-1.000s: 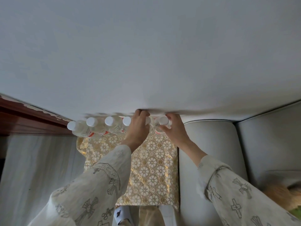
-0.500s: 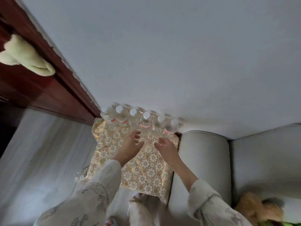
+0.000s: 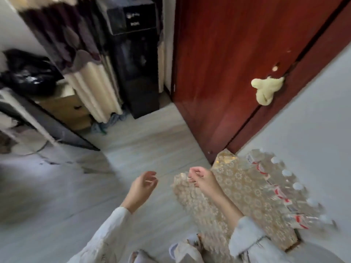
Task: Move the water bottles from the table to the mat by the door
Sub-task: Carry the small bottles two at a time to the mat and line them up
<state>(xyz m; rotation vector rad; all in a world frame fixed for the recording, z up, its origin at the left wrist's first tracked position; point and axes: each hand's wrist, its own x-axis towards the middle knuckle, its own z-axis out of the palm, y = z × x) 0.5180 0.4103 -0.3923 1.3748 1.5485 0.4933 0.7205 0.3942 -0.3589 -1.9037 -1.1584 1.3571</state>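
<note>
1. The pale grey floor (image 3: 79,196) takes up most of the view, blurred by camera motion.
2. A dark red wooden door (image 3: 224,63) stands at upper right, with a pale yellow cloth (image 3: 266,90) bunched at its edge.
3. A white wall (image 3: 313,114) runs down the right side, from the door frame towards the lower corner.
4. A gold patterned mat (image 3: 252,198) lies on the floor at the foot of the door and against that wall.
5. A tall black appliance (image 3: 136,54) stands in the far corner, with a patterned curtain (image 3: 76,38) just beside it and a black bag (image 3: 28,73) on furniture at far left.
6. The water bottles (image 3: 288,188) stand in a row on the far edge of the mat, along the wall — white caps up, red-and-white labels showing. They are smeared by blur, so I cannot count them exactly.
7. The left hand (image 3: 142,185) hovers over the bare floor, palm turned inward, fingers loosely curled and holding nothing.
8. The right hand (image 3: 203,179) hovers above the near corner of the mat, fingers curled loosely — nothing in it that I can make out. Both hands are apart from the bottles.
9. Light patterned sleeves cover both forearms at the bottom edge.
</note>
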